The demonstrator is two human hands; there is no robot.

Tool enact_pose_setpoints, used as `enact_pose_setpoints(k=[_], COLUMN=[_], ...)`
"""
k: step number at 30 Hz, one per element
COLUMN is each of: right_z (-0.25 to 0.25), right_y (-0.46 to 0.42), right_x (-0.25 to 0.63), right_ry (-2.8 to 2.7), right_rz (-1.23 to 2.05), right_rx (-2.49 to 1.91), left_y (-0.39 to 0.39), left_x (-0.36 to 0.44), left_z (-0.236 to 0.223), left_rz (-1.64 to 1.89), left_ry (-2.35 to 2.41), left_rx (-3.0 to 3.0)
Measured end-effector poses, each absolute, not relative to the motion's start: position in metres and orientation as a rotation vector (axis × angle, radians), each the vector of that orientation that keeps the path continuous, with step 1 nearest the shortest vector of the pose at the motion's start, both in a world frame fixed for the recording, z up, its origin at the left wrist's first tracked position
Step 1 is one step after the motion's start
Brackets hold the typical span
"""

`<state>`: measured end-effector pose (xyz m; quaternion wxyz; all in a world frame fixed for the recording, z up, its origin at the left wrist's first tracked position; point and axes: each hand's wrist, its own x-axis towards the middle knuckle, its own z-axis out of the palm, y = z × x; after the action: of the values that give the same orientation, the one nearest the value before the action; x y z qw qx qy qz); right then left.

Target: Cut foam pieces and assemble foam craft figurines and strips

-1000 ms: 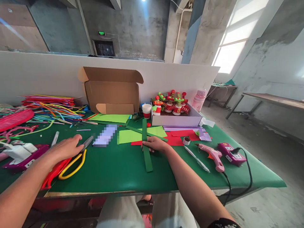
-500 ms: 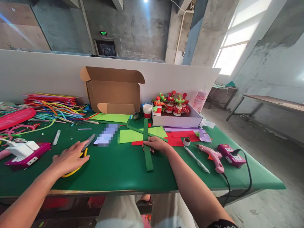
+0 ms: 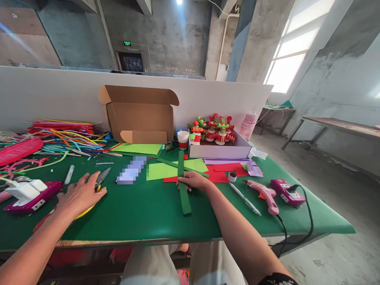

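My left hand lies spread over a pair of scissors at the left of the green table. The blades point away to the right, and the hand hides part of the yellow handles. Something red, mostly hidden, shows under my left wrist. My right hand pinches a dark green paper strip near its middle; the strip stands lengthwise to me. Another narrow green strip crosses behind it, over a light green sheet and red paper.
To the right lie a pen, a white tape roll, a pink glue gun and a purple power strip with a cord. A box of red-green figures, paper cups and a cardboard box stand behind. Pipe cleaners pile up left.
My left hand and the scissors under it have shifted left, and its fingers have spread more. The red thing under the wrist now shows. My right hand holds the strip as before.
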<state>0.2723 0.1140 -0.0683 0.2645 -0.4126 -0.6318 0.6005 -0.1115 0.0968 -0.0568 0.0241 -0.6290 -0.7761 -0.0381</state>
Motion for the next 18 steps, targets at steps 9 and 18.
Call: enact_pose_setpoints(k=[9, 18], right_z=[-0.069, -0.067], right_y=[0.115, 0.114], right_x=[0.272, 0.271], right_ry=[-1.682, -1.676], right_rz=[1.624, 1.637], right_rx=[-1.110, -1.121], left_y=[0.111, 0.130], left_x=[-0.078, -0.076], left_z=[-0.050, -0.067], left_rz=[-0.529, -0.485], left_ry=[-2.056, -1.983], left_rx=[-2.326, -2.429])
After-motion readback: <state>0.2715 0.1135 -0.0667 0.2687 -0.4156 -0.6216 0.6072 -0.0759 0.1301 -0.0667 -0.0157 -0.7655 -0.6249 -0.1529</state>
